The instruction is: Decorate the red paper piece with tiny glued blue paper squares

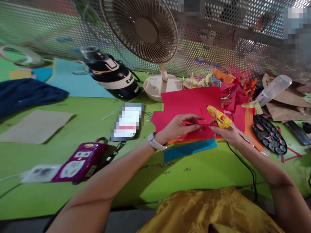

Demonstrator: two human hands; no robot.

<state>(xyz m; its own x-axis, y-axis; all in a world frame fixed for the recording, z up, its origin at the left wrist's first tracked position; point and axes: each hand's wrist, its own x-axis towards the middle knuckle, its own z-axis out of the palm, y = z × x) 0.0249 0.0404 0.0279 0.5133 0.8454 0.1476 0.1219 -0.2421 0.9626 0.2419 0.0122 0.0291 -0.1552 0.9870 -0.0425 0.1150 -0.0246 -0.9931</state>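
Note:
A stack of red paper sheets point(191, 97) lies on the table in front of me. My left hand point(181, 125), with a pale watch on the wrist, is over its lower part, thumb and fingers closed on what looks like a small red paper piece point(198, 127). Gripped in my right hand point(225, 132) is a yellow glue gun point(218, 116), its dark nozzle pointing up and left. The right fingertips also come close to the red piece; whether they pinch it I cannot tell. A blue paper strip point(189, 151) sticks out below the stack.
Behind the stack stand a fan point(162, 83) and a heap of folded paper shapes point(233, 85). Left are a dark bottle point(115, 79), a phone point(128, 121) and a purple power strip point(81, 160). At right lie a black palette-like tray point(269, 134) and a clear bottle point(275, 89).

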